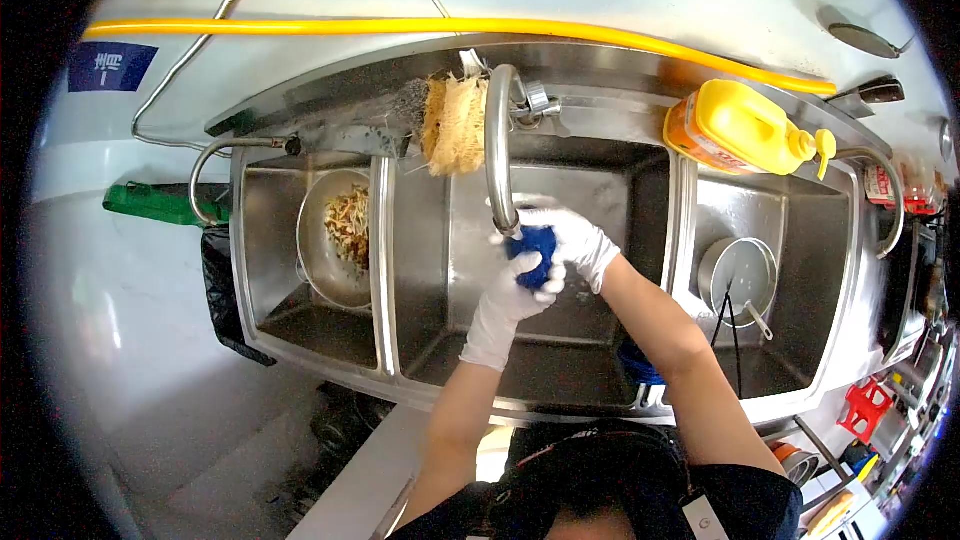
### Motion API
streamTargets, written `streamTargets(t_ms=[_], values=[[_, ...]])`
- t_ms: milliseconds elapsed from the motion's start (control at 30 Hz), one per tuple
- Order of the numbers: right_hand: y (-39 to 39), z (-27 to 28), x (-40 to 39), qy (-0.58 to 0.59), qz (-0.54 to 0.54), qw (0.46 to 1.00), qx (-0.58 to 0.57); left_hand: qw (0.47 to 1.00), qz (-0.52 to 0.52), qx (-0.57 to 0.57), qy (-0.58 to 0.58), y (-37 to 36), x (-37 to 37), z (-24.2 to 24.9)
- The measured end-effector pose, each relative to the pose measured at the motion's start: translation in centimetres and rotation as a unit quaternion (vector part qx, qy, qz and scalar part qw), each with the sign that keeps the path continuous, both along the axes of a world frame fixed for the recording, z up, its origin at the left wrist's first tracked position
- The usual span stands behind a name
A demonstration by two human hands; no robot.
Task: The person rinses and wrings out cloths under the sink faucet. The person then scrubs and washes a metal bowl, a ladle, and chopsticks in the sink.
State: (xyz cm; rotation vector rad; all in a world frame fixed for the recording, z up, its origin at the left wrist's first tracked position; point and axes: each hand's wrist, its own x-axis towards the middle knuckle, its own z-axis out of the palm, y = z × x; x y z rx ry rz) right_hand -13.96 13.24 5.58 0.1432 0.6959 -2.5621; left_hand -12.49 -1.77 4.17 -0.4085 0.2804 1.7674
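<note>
Both my hands wear white gloves and meet over the middle basin (590, 325) of a steel sink. Between them is a dark blue rounded object (533, 252), directly below the mouth of the curved metal tap (498, 155). My left hand (512, 292) grips its lower left side. From the upper right, my right hand (572, 238) closes around it. The fingers partly cover the object, and its exact kind cannot be made out. Another blue item (640, 364) is at the basin's front right, partly behind my right forearm.
A pan (318, 265) with food scraps is in the left basin; a small pot (714, 275) with dark sticks is in the right one. A bristly brush (456, 127) hangs beside the tap. The yellow jug (745, 120) lies along the back right rim.
</note>
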Motion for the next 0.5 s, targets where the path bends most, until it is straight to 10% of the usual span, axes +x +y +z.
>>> streamTargets(t_ms=[167, 300, 467, 500], values=[[-0.6, 1.4, -0.8, -0.117, -0.013, 0.993, 0.022, 0.946, -0.133, -0.201, 0.218, 0.0, -0.5, 2.9], [-1.6, -3.0, -1.2, 0.085, 0.032, 0.872, 0.480, 0.650, -0.195, -0.527, 0.511, 2.2, 0.4, 3.5], [-3.0, -6.8, -2.2, 0.057, 0.014, 0.697, 0.714, 0.502, -0.182, -0.561, 0.633, 2.6, 0.5, 0.5], [-2.9, -7.1, -2.1, -0.039, -0.025, 0.790, 0.612, 0.463, -0.215, -0.567, 0.646, 2.5, 0.2, -0.9]])
